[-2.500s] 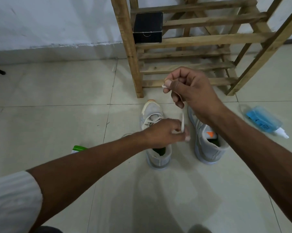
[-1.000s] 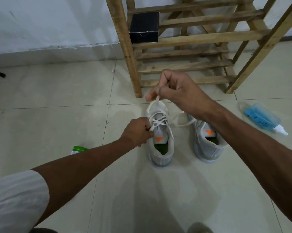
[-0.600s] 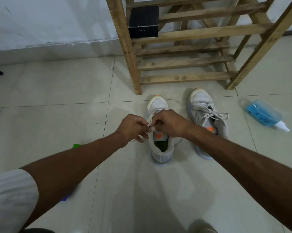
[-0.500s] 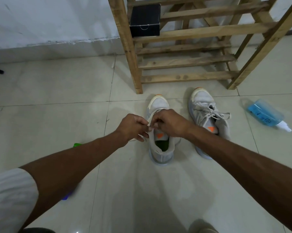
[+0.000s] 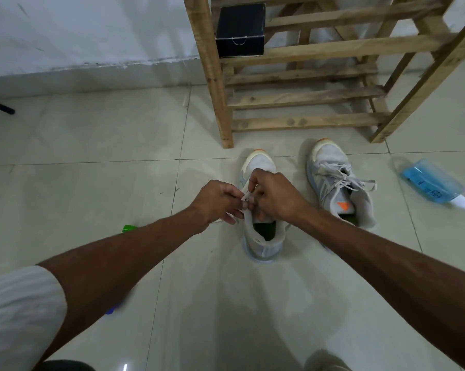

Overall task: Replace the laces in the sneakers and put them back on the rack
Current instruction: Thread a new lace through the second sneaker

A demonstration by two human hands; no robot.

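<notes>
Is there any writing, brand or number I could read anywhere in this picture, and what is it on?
Nothing reads clearly.
Blue bottle: dark print on its label, too blurred to read.
Black box: a small white mark, too small to read.
Right-hand sneaker: an orange patch, no lettering visible.

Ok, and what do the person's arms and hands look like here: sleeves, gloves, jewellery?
The left hand and right hand are both bare: no gloves, rings or watch show. The left arm wears a white ribbed sleeve high up, near the frame's lower corner, and its forearm is uncovered. The right arm is uncovered as far as the frame shows.
</notes>
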